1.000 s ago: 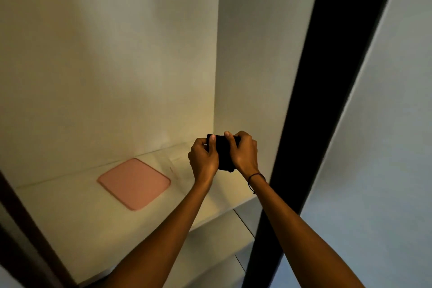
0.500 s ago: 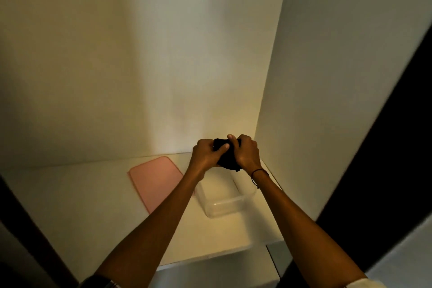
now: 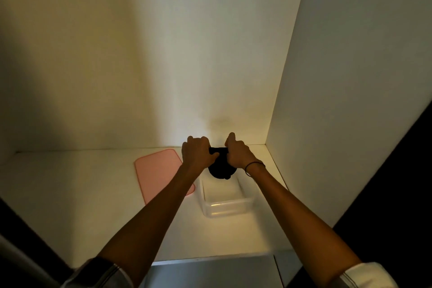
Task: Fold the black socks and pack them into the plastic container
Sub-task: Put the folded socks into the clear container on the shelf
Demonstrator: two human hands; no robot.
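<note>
Both hands hold a bundle of black socks (image 3: 221, 169) above the far end of a clear plastic container (image 3: 225, 208) that sits on a white shelf. My left hand (image 3: 197, 153) grips the bundle's left side, and my right hand (image 3: 237, 154), with a dark band at the wrist, grips its right side. The bundle hangs rounded below my fingers, just over the container's back rim. I see nothing inside the visible part of the container.
A pink lid (image 3: 157, 170) lies flat on the shelf (image 3: 70, 194) left of the container, partly under my left forearm. White walls close the shelf at the back and right (image 3: 350, 100). A lower shelf (image 3: 210, 271) shows below the front edge.
The view has swung left and down, bringing the container into sight. My hands have drawn apart a little, and the sock bundle now hangs lower, over the container's far end.
</note>
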